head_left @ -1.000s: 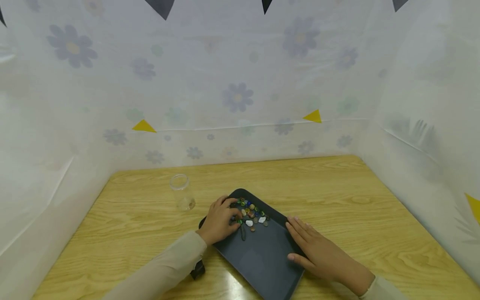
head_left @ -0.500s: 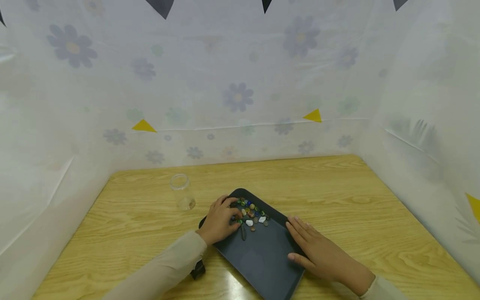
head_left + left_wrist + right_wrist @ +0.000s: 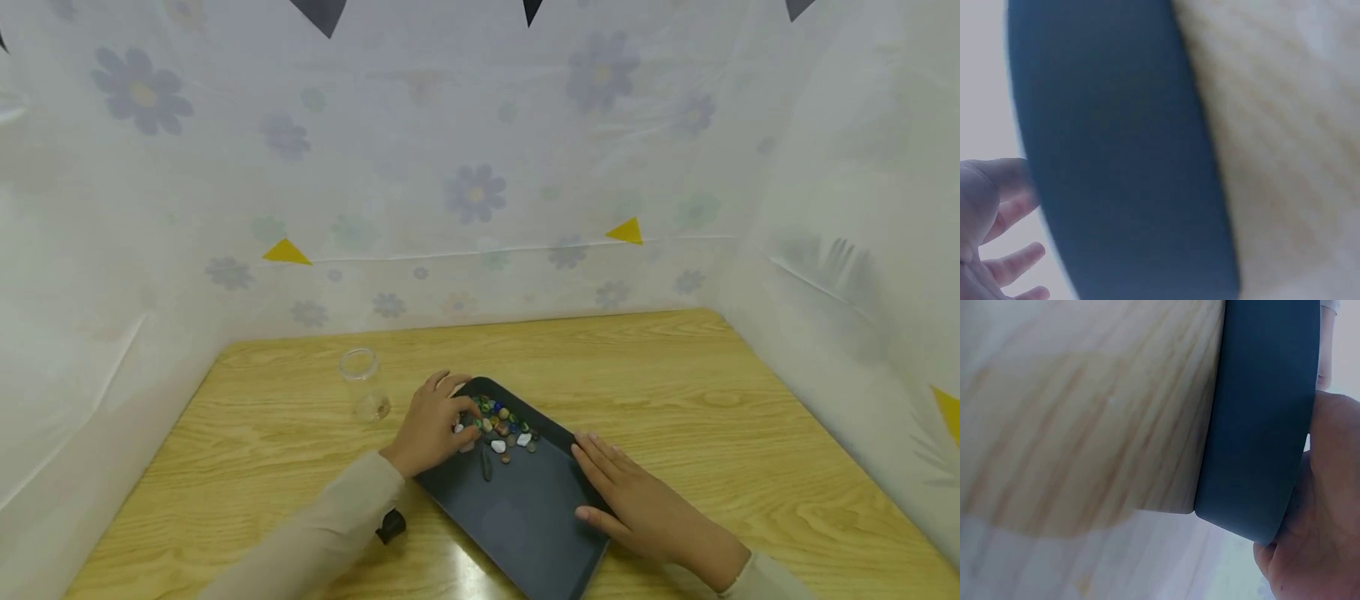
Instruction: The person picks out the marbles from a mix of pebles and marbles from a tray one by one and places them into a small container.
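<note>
A dark rectangular tray lies turned at an angle on the table. Glass marbles and small stones are clustered toward its far corner, and one long dark stone lies nearer. My left hand hovers over the tray's left side, thumb and index finger apart, with pale stones partly visible between and below them. Its other fingers reach past the far left rim. My right hand rests on the tray's right rim with its fingers straight. The left wrist view mostly shows the tray's outer wall.
A clear glass jar stands behind my left hand, with something small and brownish at its bottom. A small black object shows beside the left sleeve. Patterned white curtains surround the wood-grain table.
My left hand has shifted a little left and away from the marbles, and its thumb and index finger have spread. Pale stones have come into sight there. The right hand stays put.
</note>
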Demonstrator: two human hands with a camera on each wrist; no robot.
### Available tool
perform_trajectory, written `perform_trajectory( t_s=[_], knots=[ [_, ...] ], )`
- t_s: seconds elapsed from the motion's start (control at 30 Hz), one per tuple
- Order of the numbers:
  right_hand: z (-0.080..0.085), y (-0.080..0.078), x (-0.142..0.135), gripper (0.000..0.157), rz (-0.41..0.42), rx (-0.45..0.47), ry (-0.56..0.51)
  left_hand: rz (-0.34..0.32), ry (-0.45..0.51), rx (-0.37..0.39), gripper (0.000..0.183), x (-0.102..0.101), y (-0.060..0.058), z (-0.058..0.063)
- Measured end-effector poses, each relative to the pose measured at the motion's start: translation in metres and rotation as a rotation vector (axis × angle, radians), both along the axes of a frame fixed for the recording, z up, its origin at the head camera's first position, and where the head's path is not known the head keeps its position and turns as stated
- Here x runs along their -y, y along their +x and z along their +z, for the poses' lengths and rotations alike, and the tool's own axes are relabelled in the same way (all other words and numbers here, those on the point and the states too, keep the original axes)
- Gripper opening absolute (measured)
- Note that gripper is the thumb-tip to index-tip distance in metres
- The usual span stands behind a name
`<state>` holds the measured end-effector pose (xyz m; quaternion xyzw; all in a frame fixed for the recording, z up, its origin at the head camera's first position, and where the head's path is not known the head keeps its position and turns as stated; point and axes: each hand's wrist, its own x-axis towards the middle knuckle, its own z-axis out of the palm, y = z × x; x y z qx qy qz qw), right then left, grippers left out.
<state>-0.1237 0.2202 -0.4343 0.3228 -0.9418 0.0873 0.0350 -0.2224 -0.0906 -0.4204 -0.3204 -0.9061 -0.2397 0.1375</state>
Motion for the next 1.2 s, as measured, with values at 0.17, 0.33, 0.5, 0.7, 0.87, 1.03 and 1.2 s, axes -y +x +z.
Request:
perform_trajectory(
  t_s=[0.17,0.33,0.5,0.7,0.87,1.03,1.2],
  knots=[
    [0.000,0.000,0.000,0.072,-0.002,0.000,-0.002,0.048,0.023,-0.093,0.014,0.014,-0.005,0.017],
    [-0.002,-0.001,0.001,0.072,-0.003,-0.004,0.001,0.112,0.010,-0.267,0.012,0.036,-0.013,0.034],
    [-0.003,-0.001,0.001,0.072,0.003,-0.016,0.002,0.195,0.061,-0.316,0.012,0.060,-0.019,0.052],
    [-0.002,-0.002,0.002,0.073,0.006,-0.016,-0.004,0.272,0.165,-0.293,0.014,0.088,-0.024,0.059],
    [-0.002,-0.002,0.002,0.073,0.004,-0.003,-0.006,0.336,0.234,-0.210,0.014,0.107,-0.024,0.058],
    [-0.003,-0.002,0.003,0.073,0.004,0.000,-0.007,0.394,0.270,-0.094,0.016,0.119,-0.019,0.057],
    [-0.002,-0.002,0.002,0.073,0.000,0.001,-0.007,0.424,0.250,-0.013,0.021,0.125,-0.015,0.055]
  ],
)
